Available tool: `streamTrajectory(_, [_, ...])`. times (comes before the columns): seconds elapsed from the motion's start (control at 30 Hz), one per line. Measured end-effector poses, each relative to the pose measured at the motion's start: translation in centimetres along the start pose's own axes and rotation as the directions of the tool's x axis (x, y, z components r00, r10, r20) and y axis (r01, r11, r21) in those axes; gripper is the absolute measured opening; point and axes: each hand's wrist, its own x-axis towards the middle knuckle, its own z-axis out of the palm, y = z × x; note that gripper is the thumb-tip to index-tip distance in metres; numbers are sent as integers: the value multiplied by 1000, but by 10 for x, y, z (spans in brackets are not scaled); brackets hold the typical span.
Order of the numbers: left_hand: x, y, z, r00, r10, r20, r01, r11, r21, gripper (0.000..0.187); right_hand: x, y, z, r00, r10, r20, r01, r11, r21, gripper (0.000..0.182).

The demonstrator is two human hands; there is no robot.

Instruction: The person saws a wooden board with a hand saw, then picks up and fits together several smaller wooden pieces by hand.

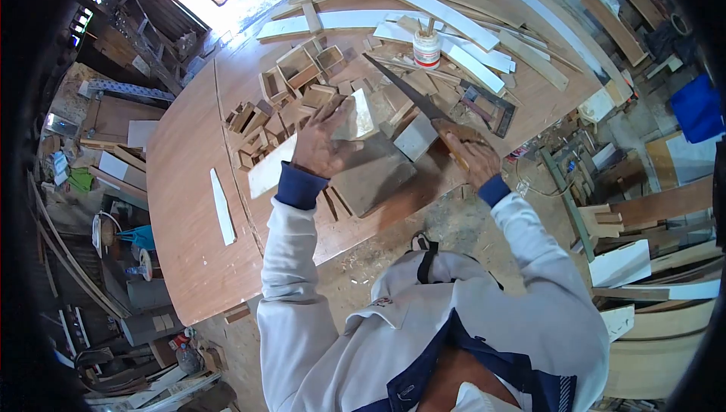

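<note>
My right hand is closed around the wooden handle of a handsaw, whose long dark blade points up and left over the table. With its fingers over the top, my left hand grips a white-faced board; part of the board is hidden beneath it. Just right of that hand sits a brownish wooden block. Small open wooden boxes and short wood offcuts lie beyond my left hand.
The large wooden table bears a white jar holding sticks or brushes, long white strips, and a narrow white piece at left. Stacked lumber stands at right. Cluttered tools and scraps line the left side.
</note>
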Motion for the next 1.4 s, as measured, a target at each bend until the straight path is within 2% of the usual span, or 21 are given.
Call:
streamTrajectory(0.03, [1,13,-4,997,78,-2,-74,957,280,80,3,9,4,999,-38,28,39,998,-54,68])
streamTrajectory(0.07, [1,15,-1,997,83,-2,-79,956,282,80,4,17,6,999,-36,23,38,998,-56,68])
streamTrajectory(0.13, [1,21,5,984,177,-7,-152,864,480,81,8,30,4,984,-45,174,77,980,-181,74])
streamTrajectory(0.17, [1,23,10,982,185,-24,-148,848,509,80,9,36,2,969,-35,246,87,975,-203,77])
streamTrajectory(0.3, [6,27,23,966,258,21,-229,816,530,82,11,49,12,968,-47,248,111,962,-248,69])
streamTrajectory(0.53, [28,39,57,930,357,87,-343,761,551,83,35,-6,-35,998,59,15,-55,983,-174,52])
streamTrajectory(0.57, [33,44,63,926,363,107,-357,744,565,80,43,-21,-47,951,277,135,-308,856,415,49])
streamTrajectory(0.6, [38,48,71,923,368,109,-362,741,565,80,48,-29,-52,861,368,350,-479,358,801,46])
streamTrajectory(0.63, [44,53,79,901,412,138,-410,704,580,76,51,-31,-44,888,324,325,-360,53,931,35])
streamTrajectory(0.73, [64,73,91,857,466,221,-484,578,657,64,59,-48,-63,881,433,191,-246,73,967,28])
streamTrajectory(0.77, [70,81,94,837,497,227,-513,571,641,60,46,-28,-44,825,477,303,-295,-94,951,27])
streamTrajectory(0.8, [77,89,98,819,526,227,-537,566,626,57,46,-24,-48,824,478,305,-298,-93,950,27])
streamTrajectory(0.9, [97,118,117,826,526,204,-542,639,545,51,41,-10,-58,769,576,276,-109,-308,945,24])
streamTrajectory(0.93, [105,130,118,821,539,187,-544,643,539,50,40,0,-66,820,515,248,-20,-407,913,24])
streamTrajectory(1.0, [108,142,119,832,532,156,-522,656,545,48,46,15,-78,685,678,265,13,-375,927,24])
streamTrajectory(1.07, [108,142,120,882,470,-37,-385,763,519,47,48,47,-80,640,730,240,40,-343,939,23])
streamTrajectory(1.17, [94,91,139,955,188,-230,-103,935,339,57,39,115,-77,572,802,170,70,-254,965,21])
streamTrajectory(1.23, [77,56,150,976,-86,-202,122,978,171,66,35,160,-70,555,821,132,66,-202,977,20])
streamTrajectory(1.27, [69,44,159,975,-89,-201,125,977,171,66,35,179,-67,501,854,139,56,-192,980,19])
streamTrajectory(1.33, [51,27,175,924,-342,-169,370,911,180,74,40,214,-56,449,880,153,37,-189,981,18])
streamTrajectory(1.4, [40,17,191,912,-384,-141,407,886,223,80,45,245,-43,341,919,199,-38,-199,979,17])
